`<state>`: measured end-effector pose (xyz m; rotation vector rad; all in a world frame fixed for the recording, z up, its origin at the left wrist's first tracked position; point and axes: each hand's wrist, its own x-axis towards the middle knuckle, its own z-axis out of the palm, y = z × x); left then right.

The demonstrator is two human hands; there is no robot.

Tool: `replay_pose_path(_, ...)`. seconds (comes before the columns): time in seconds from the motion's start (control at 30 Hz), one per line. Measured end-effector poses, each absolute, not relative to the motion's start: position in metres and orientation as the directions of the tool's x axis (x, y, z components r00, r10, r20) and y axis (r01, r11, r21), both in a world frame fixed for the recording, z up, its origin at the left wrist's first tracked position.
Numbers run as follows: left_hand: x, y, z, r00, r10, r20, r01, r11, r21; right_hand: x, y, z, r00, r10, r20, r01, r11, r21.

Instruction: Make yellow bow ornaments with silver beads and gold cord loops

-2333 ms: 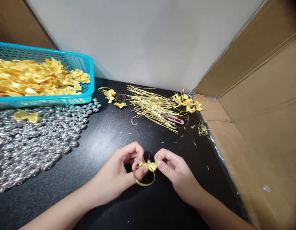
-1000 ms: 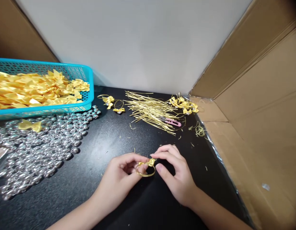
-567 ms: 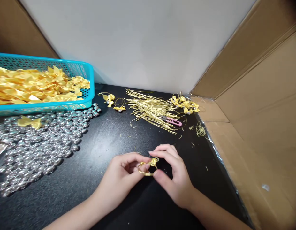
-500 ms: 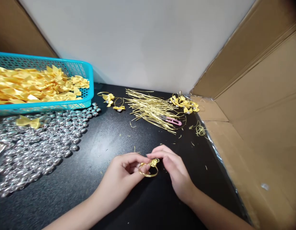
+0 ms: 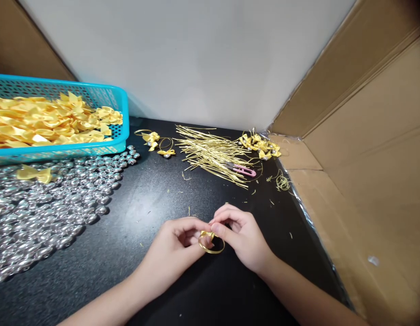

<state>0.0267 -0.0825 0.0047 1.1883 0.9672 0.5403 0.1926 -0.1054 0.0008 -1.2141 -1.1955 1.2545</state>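
Gold wire loop [image 5: 211, 246] with small yellow bow: near centre of black tabletop [image 5: 155, 194], pinched between left hand [image 5: 177, 246] and right hand [image 5: 245, 237]. Turquoise basket [image 5: 123, 115], far left: heaped yellow bows [image 5: 50, 122].

Small gold wire loop [image 5: 211, 246] with yellow ribbon bow at its top, pinched between both hands, above black tabletop

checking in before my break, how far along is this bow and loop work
Done: a small heap of finished bow loops by the cardboard wall, two more near the blue basket. In hand: left hand and right hand pinch one gold loop at its top. Left: plenty, judging by the gold strips, silver beads and yellow bows unused.
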Motion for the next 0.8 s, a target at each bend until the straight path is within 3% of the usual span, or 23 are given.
replay_pose_path(0.4, 0.0257, -0.0828, 0.0033, 0.500, 0.828, -0.253, 0.116, 0.226, 0.967, 0.1923, -0.1066, -0.0019, 0.003, 0.999, -0.046, -0.066, -0.046, -0.997)
replay_pose_path(0.6, 0.0275, -0.0864, -0.0015, 0.490, 0.856, -0.163, -0.022, 0.199, 0.980, 0.1923, -0.1058, -0.0018, 0.002, 0.995, -0.097, -0.154, -0.096, -0.983)
replay_pose_path(0.8, 0.0278, -0.0870, -0.0033, 0.515, 0.847, -0.130, -0.054, 0.184, 0.982, 0.1924, -0.1058, -0.0016, -0.031, 0.997, -0.073, -0.070, -0.075, -0.995)
